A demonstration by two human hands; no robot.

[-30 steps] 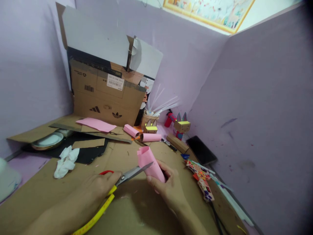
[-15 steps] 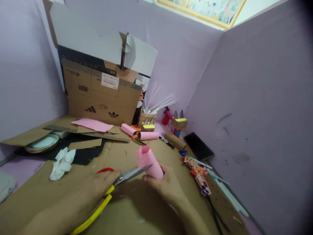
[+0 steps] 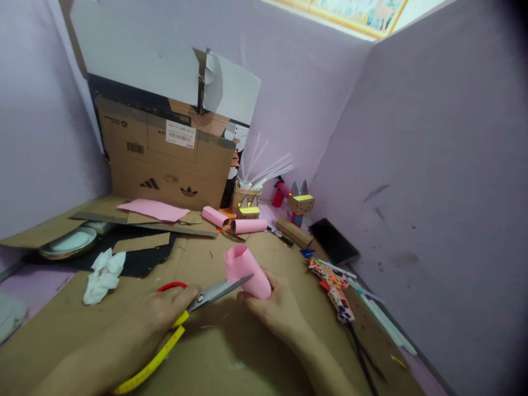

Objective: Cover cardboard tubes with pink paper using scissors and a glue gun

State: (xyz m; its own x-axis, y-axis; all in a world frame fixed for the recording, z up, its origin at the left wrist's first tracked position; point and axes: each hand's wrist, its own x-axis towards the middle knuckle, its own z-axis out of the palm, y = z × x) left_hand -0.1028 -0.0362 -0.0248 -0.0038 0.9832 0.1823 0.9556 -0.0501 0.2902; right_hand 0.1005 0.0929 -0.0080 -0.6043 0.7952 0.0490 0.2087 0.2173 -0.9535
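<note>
My left hand (image 3: 167, 311) is closed round the handles of a pair of scissors (image 3: 216, 292) with red and yellow grips. The blades point right and lie against a pink paper-covered tube (image 3: 252, 275). My right hand (image 3: 272, 305) grips that tube by its lower end, thumb in front. Its upper end is open and tilts up to the left, with a loose edge of pink paper sticking out there. Whether the blades bite into the paper I cannot tell. Two more pink tubes (image 3: 249, 226) lie farther back, near a sheet of pink paper (image 3: 153, 209).
A large cardboard box (image 3: 165, 154) stands at the back. On the right lie a patterned glue gun (image 3: 334, 289), white sticks (image 3: 388, 322) and a black tablet (image 3: 334, 240). Crumpled tissue (image 3: 104, 276) and a roll of tape (image 3: 68, 243) are at left. A cardboard cat figure (image 3: 300, 203) stands behind.
The view has shifted slightly. The upper rim of the pink tube looks rounder, and its loose paper edge has shifted. Both hands keep their grips, with the scissors still against the tube.
</note>
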